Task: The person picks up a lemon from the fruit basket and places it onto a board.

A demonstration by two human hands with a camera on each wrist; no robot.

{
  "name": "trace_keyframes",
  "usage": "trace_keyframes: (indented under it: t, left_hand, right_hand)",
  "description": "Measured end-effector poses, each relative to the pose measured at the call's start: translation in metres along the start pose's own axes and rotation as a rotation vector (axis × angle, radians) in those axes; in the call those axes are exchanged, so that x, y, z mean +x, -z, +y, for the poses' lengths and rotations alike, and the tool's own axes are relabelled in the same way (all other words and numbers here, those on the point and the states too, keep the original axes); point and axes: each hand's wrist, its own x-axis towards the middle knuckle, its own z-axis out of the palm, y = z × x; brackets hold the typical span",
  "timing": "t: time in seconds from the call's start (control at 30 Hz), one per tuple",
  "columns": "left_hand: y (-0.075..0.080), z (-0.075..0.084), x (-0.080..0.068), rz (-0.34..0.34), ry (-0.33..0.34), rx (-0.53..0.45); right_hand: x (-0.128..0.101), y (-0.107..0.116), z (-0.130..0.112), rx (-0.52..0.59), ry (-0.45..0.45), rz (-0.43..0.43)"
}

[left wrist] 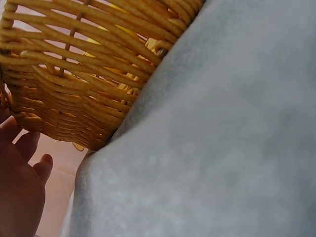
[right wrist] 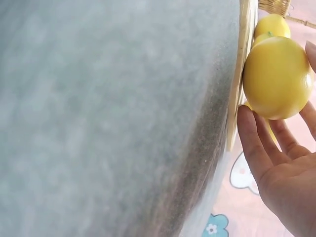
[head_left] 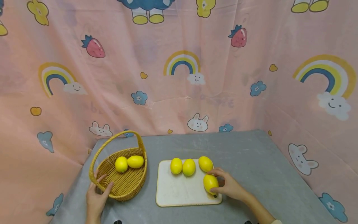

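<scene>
At the left stands a wicker basket (head_left: 131, 183) with a tall arched handle, two lemons (head_left: 121, 164) lying inside it. My left hand (head_left: 96, 194) holds the basket by its near left rim, close to the foot of the handle; in the left wrist view the fingers (left wrist: 28, 144) meet the woven side. A white cutting board (head_left: 181, 193) lies to the right of the basket. My right hand (head_left: 230, 186) grips a lemon (head_left: 210, 183) at the board's right edge, thumb on the near side and fingers on the far side. The right wrist view shows this lemon (right wrist: 277, 78) large.
Two more lemons (head_left: 189, 167) sit side by side toward the back of the board, and another lemon (head_left: 205, 164) lies at its back right corner, near my right fingers. The grey table (head_left: 246, 155) ends at a pink patterned curtain (head_left: 156, 115) behind and at both sides.
</scene>
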Motion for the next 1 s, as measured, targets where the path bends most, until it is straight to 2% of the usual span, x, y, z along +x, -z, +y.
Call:
trace_keyframes:
  t: [0.37,0.5,0.7,1.0]
  left_hand:
    - [0.0,-0.001,0.0,0.004,-0.016,-0.003]
    - [-0.001,-0.001,0.0,0.007,-0.019,-0.001]
    - [-0.001,-0.002,0.001,0.018,-0.03,-0.016]
    - [-0.001,-0.004,0.001,0.027,-0.042,-0.026]
  right_hand:
    - [-0.002,0.004,0.001,-0.033,0.057,0.049]
    - [-0.003,0.008,-0.001,-0.046,0.05,0.072]
    - [-0.001,0.016,-0.009,-0.06,0.023,0.109]
    - [0.013,0.025,-0.026,-0.147,0.079,0.101]
